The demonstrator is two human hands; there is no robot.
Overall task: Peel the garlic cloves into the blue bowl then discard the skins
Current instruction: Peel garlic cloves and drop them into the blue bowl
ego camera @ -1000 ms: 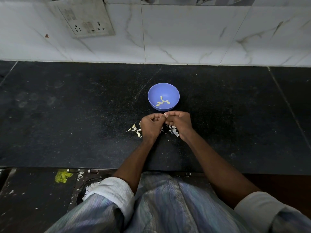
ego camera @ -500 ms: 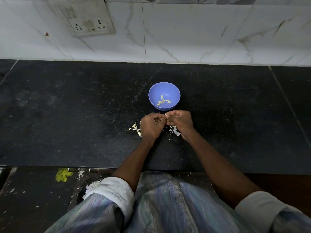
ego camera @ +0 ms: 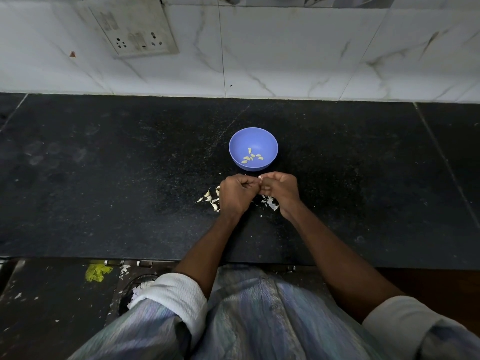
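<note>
The blue bowl (ego camera: 253, 141) stands on the black counter and holds several peeled yellowish garlic cloves (ego camera: 251, 157). Just in front of it my left hand (ego camera: 235, 193) and my right hand (ego camera: 280, 189) meet with curled fingers, pinching a small garlic clove (ego camera: 260, 178) between their tips; only a pale speck of it shows. Unpeeled white cloves (ego camera: 209, 197) lie on the counter left of my left hand. Torn white skins (ego camera: 270, 202) lie under and beside my right wrist.
The black stone counter (ego camera: 104, 178) runs wide to both sides, ending at a white marble-tiled wall with a socket plate (ego camera: 135, 29). Below the counter's front edge lie a yellow mesh scrap (ego camera: 97, 272) and white flecks on the floor.
Both hands stay together in the same spot in front of the bowl, with only small finger movements at the clove. The bowl and loose cloves have not moved.
</note>
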